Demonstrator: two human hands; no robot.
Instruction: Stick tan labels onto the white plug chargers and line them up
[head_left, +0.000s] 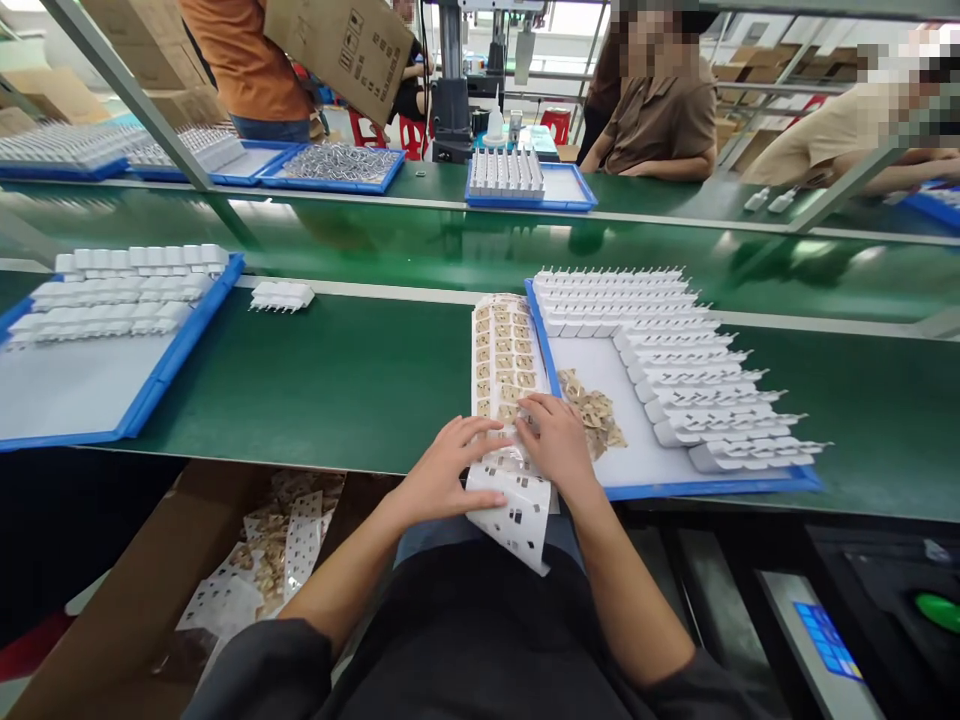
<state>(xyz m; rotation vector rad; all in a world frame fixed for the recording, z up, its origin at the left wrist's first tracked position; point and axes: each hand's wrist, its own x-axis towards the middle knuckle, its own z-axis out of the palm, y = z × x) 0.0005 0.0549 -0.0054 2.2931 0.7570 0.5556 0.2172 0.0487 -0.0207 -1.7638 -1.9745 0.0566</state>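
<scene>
A white sheet of small tan stickers lies lengthwise before me at the bench edge. Its near end, a stretch of white backing with small dark cut-outs, hangs over the edge toward my lap. My left hand rests on the sheet from the left, fingers and thumb apart, the thumb across the white stretch. At the sheet's right side, my right hand has bent fingers drawn together over the lower stickers; anything between the fingertips is hidden. Just right of it, a heap of loose tan pieces lies in a blue-rimmed tray.
Rows of white plug-like housings fill much of the right tray. Another blue tray with white blocks stands left, near a small white group. Below is a carton of scrap sheets. Across the bench, people stand behind more trays.
</scene>
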